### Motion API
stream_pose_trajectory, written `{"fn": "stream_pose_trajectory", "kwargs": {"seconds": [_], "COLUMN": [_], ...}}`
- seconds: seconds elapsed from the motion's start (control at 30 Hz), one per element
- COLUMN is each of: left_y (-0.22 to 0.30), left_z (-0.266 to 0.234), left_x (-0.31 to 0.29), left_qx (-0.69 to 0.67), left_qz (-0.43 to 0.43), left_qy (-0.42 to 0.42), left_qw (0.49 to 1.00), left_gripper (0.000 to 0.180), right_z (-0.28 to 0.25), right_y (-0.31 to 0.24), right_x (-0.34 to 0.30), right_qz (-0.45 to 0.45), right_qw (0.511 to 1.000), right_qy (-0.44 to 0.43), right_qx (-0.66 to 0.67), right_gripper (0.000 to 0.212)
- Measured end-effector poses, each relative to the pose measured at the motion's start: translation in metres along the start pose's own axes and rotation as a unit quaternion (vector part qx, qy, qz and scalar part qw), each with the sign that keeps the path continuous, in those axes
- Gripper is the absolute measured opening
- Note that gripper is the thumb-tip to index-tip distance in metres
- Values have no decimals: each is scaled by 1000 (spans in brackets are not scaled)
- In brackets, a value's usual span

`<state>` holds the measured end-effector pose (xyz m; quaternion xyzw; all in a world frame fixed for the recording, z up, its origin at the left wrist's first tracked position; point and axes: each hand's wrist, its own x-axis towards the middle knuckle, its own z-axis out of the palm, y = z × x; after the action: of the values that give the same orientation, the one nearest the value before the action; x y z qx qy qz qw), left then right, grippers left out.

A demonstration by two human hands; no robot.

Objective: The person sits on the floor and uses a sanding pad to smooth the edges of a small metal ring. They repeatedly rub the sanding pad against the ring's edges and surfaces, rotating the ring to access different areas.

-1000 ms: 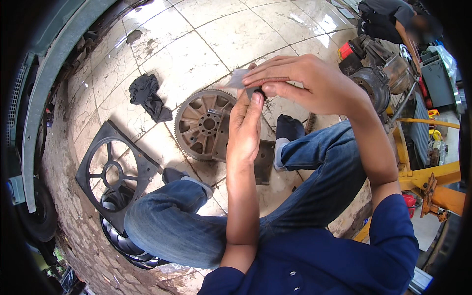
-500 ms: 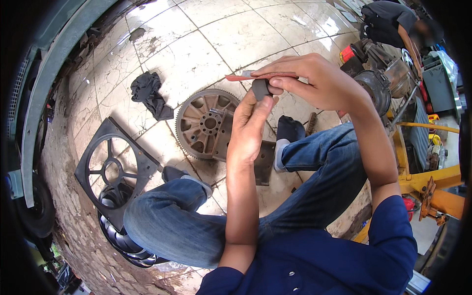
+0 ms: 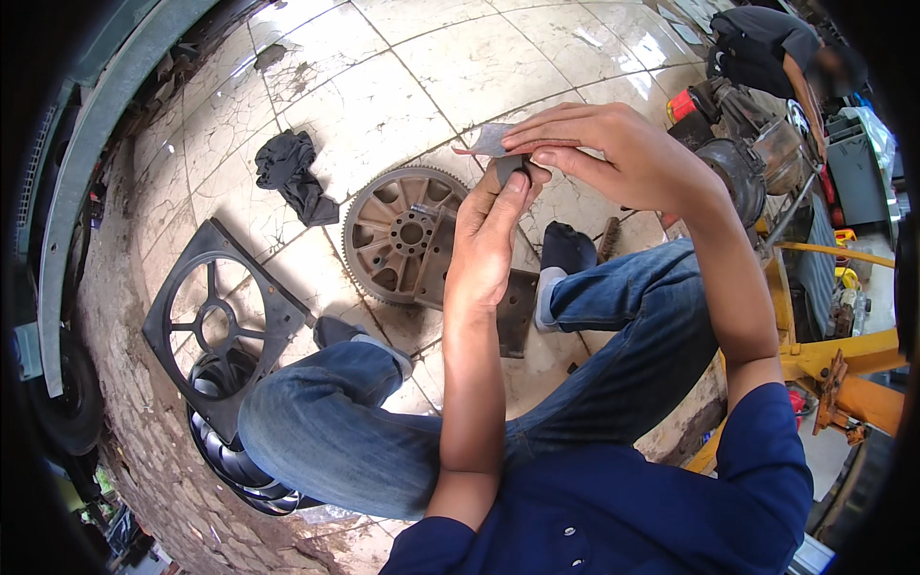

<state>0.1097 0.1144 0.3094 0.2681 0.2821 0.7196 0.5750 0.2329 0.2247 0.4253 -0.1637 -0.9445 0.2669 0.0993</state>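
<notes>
My left hand (image 3: 487, 238) is closed around a small dark grey, curved part (image 3: 512, 171), its thumb against the near side. Over it, my right hand (image 3: 613, 158) lies with fingers stretched together and thumb beneath, gripping a sheet of sandpaper (image 3: 491, 140), grey on one face and reddish along its edge. The sheet rests on or just above the part's top; exact contact is hidden by my fingers. Below my hands on the floor lies a toothed flywheel (image 3: 393, 225), with a dark flat metal plate (image 3: 516, 311) overlapping its right side.
A black cloth (image 3: 287, 177) lies left of the flywheel. Beside my left knee are a square black shroud (image 3: 285, 309) and a fan (image 3: 235, 470). A brush (image 3: 609, 240) lies by my right foot. Machinery (image 3: 733, 172), a yellow frame (image 3: 815, 359) and a bending person (image 3: 767, 43) are at right.
The sandpaper has shifted slightly right and tilted, showing more of its grey face. Both hands keep their hold and have barely moved.
</notes>
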Motion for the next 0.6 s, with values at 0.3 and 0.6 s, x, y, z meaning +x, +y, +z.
{"fn": "stream_pose_trajectory", "kwargs": {"seconds": [0.3,0.6], "left_y": [2,2], "left_z": [1,3], "left_x": [1,-1], "left_qx": [-10,-42], "left_qz": [24,9], "left_qy": [16,13], "left_qw": [1000,999], "left_gripper": [27,36], "right_z": [1,3], "right_y": [0,-6], "right_x": [1,0], "right_qz": [-27,-49], "right_qw": [999,998], "right_qy": [36,38], "right_qx": [-9,20], "right_gripper": [26,27]}}
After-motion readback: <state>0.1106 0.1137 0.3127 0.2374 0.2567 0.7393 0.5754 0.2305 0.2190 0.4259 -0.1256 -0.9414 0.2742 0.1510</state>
